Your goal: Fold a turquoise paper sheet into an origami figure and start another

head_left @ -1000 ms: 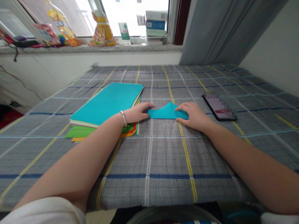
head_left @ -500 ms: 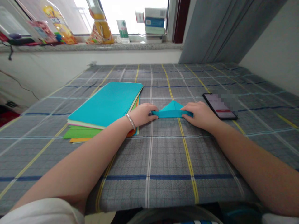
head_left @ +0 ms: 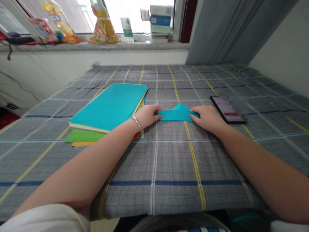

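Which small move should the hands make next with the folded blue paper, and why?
Perhaps the right hand should press along the front strip of the folded blue paper while the left hand steadies it: they hold opposite ends, and a peak shows behind.

This looks like a room in somebody's home to me: a long grey curtain (head_left: pixel 217 30) hangs beside a bright window (head_left: pixel 138 16) and plain pale walls. Household odds and ends crowd the speckled sill (head_left: pixel 135 46), among them a yellow-labelled bottle (head_left: pixel 61 24), a green-and-white tube (head_left: pixel 127 29) and stacked boxes (head_left: pixel 160 21), above a broad spread of checked cloth (head_left: pixel 176 158).
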